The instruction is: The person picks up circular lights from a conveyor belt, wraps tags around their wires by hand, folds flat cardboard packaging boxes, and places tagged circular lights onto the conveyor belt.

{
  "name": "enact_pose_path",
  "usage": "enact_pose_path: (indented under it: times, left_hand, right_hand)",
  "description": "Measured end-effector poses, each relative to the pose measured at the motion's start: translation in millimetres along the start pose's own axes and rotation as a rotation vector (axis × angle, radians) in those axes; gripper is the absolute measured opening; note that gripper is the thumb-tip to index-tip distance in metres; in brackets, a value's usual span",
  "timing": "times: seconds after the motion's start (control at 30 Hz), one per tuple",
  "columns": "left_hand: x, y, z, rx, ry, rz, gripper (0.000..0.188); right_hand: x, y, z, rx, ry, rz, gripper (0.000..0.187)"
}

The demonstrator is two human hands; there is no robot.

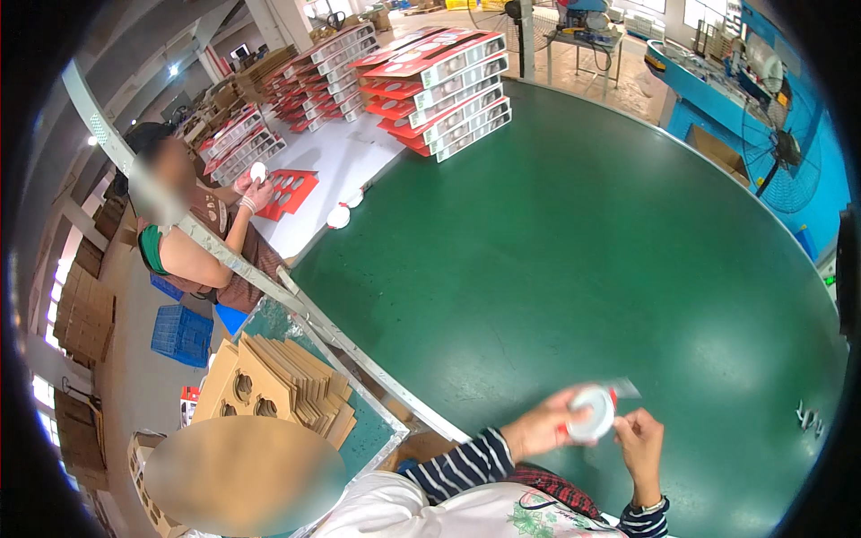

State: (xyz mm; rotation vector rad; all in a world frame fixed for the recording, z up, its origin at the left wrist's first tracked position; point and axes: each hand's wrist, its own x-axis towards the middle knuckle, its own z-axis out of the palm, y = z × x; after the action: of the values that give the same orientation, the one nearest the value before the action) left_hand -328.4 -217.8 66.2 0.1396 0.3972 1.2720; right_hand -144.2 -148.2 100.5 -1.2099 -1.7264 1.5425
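Note:
A round white disc-shaped piece [592,414] with red bits at its edge is held up over the green table by my left hand [545,429], whose fingers are wrapped round its left side. A clear, glossy strip [625,389] sticks out at the disc's upper right, beside a red patch. Close to the disc's right edge, my right hand [640,446] is closed in a pinch. Whatever its fingertips hold is too small to make out.
The green table [538,269] has a raised metal edge. Red-and-white cartons [448,90] are stacked at its far end. At left, a co-worker [206,224] holds a white round piece [259,171]. Cardboard inserts [278,386] are piled at lower left.

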Motion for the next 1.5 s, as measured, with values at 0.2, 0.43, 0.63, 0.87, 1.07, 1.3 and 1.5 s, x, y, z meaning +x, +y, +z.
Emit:
enact_pose_path:
  times: [0.2,0.43,0.63,0.87,1.07,1.3,1.5]
  left_hand:
    - [1,135,-164,0.122,0.718,0.783,0.034]
    - [-56,308,-236,0.023,1.213,1.128,0.073]
    - [29,177,-216,1.621,1.317,1.02,0.05]
    - [26,-17,-107,2.179,0.379,0.589,0.054]
    - [42,-115,-67,2.418,-0.313,0.446,0.048]
    - [77,-151,-47,2.545,-0.127,0.484,0.047]
    - [83,-145,-45,2.507,-0.085,0.494,0.046]
  right_hand:
    - [0,54,6,-0.73,0.118,-0.226,0.023]
    - [-54,107,-15,-0.838,-0.065,0.434,0.038]
    - [-127,169,-54,-1.369,0.737,-0.094,0.031]
    - [-144,183,-97,-1.014,0.891,0.133,0.043]
    - [-172,195,-127,-0.983,0.814,0.151,0.047]
    - [-181,198,-134,-0.957,0.691,0.075,0.049]
    - [-175,202,-149,-0.967,0.647,0.103,0.051]
